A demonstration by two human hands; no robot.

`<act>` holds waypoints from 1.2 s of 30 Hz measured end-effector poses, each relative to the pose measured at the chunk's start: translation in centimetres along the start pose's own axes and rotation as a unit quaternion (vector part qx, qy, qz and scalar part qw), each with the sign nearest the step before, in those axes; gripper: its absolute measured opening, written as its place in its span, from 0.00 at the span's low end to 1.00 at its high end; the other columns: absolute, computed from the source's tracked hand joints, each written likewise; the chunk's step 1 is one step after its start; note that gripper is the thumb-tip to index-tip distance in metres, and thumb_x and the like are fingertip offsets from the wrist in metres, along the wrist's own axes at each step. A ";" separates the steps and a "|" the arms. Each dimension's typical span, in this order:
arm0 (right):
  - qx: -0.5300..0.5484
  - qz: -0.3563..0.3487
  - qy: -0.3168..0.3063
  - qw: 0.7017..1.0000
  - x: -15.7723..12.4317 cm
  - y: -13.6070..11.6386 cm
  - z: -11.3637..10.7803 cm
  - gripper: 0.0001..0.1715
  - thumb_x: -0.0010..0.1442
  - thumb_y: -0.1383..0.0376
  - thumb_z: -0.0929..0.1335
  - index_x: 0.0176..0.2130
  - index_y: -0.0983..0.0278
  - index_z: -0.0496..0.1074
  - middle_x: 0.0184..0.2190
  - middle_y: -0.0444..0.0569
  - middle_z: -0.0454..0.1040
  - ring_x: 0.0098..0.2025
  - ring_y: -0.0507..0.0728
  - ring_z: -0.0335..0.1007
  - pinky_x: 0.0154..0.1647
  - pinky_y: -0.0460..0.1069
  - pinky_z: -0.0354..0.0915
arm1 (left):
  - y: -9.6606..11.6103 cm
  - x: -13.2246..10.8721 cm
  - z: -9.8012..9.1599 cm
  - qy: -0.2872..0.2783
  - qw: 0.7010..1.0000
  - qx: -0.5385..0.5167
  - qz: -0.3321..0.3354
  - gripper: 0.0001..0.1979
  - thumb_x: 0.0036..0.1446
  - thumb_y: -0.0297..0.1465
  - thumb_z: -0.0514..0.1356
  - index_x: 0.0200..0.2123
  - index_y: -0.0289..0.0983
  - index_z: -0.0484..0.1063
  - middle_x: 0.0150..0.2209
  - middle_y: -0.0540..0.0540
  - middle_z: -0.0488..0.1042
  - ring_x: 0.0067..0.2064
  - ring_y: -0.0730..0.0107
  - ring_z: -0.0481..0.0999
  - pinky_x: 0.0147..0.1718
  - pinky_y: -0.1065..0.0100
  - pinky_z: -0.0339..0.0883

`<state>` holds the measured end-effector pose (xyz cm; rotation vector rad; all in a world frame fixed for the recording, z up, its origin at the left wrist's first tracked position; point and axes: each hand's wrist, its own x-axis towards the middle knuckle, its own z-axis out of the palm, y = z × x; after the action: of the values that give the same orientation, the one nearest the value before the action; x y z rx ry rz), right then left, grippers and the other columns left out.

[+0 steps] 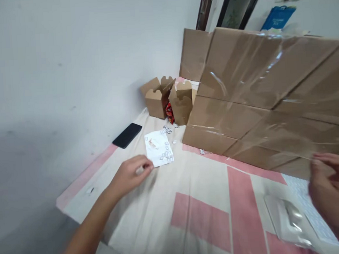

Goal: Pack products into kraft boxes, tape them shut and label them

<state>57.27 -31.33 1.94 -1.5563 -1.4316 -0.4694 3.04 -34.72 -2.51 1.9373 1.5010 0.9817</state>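
A pale wall [67,52] fills the left of the room, beside a surface spread with a cream and pink cloth [152,220]. A black phone [127,135] lies near the wall. Next comes the left hand [132,172], its thumb and forefinger pinching the lower left corner of a printed white paper [155,149]. The paper is on the cloth, in front of two small open cardboard boxes [155,105], with a red packet [169,112] between them. Farther right, a large cardboard panel [242,92] stands behind a clear plastic pouch [288,221]. At far right, the right hand [331,190] has curled fingers; I cannot tell whether it grips anything
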 end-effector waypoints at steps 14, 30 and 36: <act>0.413 0.032 -0.176 0.893 -4.0 -33.9 38.4 0.34 0.67 0.53 0.64 0.66 0.66 0.63 0.67 0.64 0.63 0.68 0.67 0.62 0.70 0.67 0.58 | -14.8 22.0 1.0 0.164 0.981 0.095 -0.044 0.31 0.62 0.28 0.59 0.68 0.34 0.59 0.71 0.31 0.58 0.69 0.47 0.65 0.63 0.51 0.67; 0.444 0.013 -0.281 0.850 -6.9 -30.7 42.7 0.43 0.62 0.65 0.66 0.73 0.55 0.55 0.75 0.54 0.50 0.76 0.64 0.47 0.63 0.63 0.68 | -13.4 29.5 -3.9 0.172 0.967 0.186 -0.014 0.42 0.63 0.29 0.56 0.76 0.35 0.41 0.77 0.34 0.36 0.68 0.41 0.66 0.56 0.53 0.74; 0.448 0.028 -0.278 0.849 -7.2 -30.7 43.0 0.46 0.60 0.66 0.66 0.74 0.53 0.52 0.74 0.55 0.52 0.76 0.66 0.47 0.59 0.62 0.71 | -15.1 32.0 -2.0 0.221 0.970 0.103 0.016 0.40 0.61 0.23 0.51 0.75 0.38 0.43 0.78 0.39 0.37 0.74 0.49 0.57 0.64 0.54 0.67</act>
<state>14.14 -3.94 -13.29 -0.9529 -1.6598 0.6914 -3.33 0.00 -4.96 1.9735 1.8819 1.3910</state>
